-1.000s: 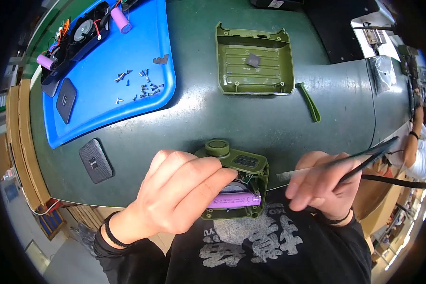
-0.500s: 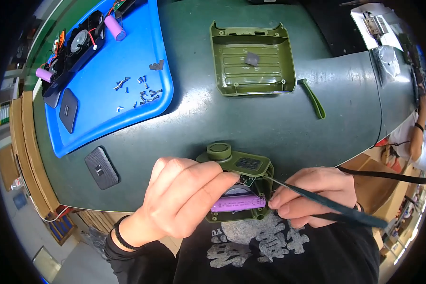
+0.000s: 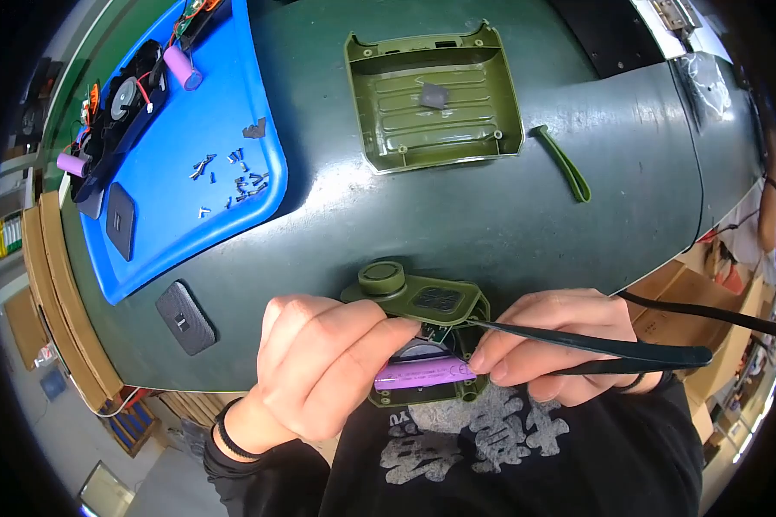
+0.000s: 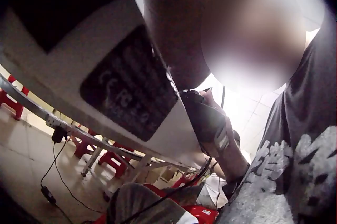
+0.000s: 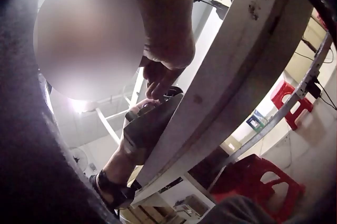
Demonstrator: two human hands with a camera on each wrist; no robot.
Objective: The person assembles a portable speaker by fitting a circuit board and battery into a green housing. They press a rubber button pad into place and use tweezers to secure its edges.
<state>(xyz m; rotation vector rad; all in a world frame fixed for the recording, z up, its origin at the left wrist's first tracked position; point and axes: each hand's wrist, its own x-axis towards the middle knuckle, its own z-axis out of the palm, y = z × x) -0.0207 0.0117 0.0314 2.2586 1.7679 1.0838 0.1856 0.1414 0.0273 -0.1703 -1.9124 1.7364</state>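
Near the table's front edge in the head view, my left hand (image 3: 319, 366) grips an open olive-green housing (image 3: 394, 308) with a round knob on top. A purple cylindrical battery (image 3: 427, 374) lies in its open side, below part of a green circuit board. From the right, my right hand (image 3: 560, 345) holds dark tweezers (image 3: 591, 342), their tips at the housing's upper right corner. Its fingertips are right at the battery's right end. The left palm covers the housing's left part. In the right wrist view, the housing (image 5: 150, 132) is seen from below, at the table edge.
An olive-green cover (image 3: 435, 133) with a small grey pad lies farther back, beside a green strap (image 3: 565, 164). At left, a blue tray (image 3: 159, 228) holds screws (image 3: 248, 187), speaker parts and purple cells. A dark mesh panel (image 3: 185, 317) lies in front of it.
My right hand has moved left to the housing, bringing the tweezers' tips from beside it to its upper right corner. The left hand keeps its grip. The head view has shifted slightly.
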